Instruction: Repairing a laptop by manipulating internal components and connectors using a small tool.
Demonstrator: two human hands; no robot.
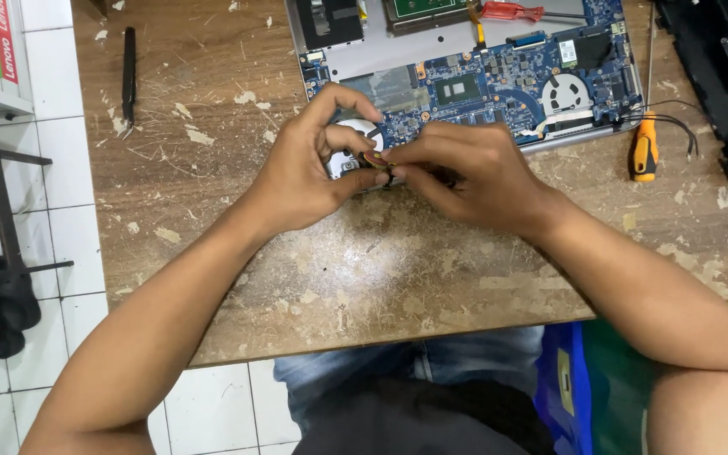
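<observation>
Nearest the camera, the person's two forearms reach up over the worn wooden table [398,278] toward the opened laptop [465,76], which lies with its bottom cover off and its blue circuit board [499,80] bare. The left hand [309,173] and the right hand [465,173] meet at the laptop's near left corner, where the fingertips of both are pinched together on a small dark brownish part [375,158], too small to identify, held just above a round silver component [349,152] at that corner. The left index finger arches over the silver component while the thumb presses in from below; the right thumb and forefinger close on the same small part from the other side. The risk, as I judge it, lies in that tight two-handed pinch: a slip could flick the part onto the scarred, chip-littered table in front of the laptop, where it would be hard to find. Pulling too hard could also strain whatever fine lead may tie it to the board, and a fingertip could brush the exposed circuitry. An orange-handled screwdriver [645,152] lies just right of the laptop, beside loose black wires [676,118], near enough for an elbow to knock.
</observation>
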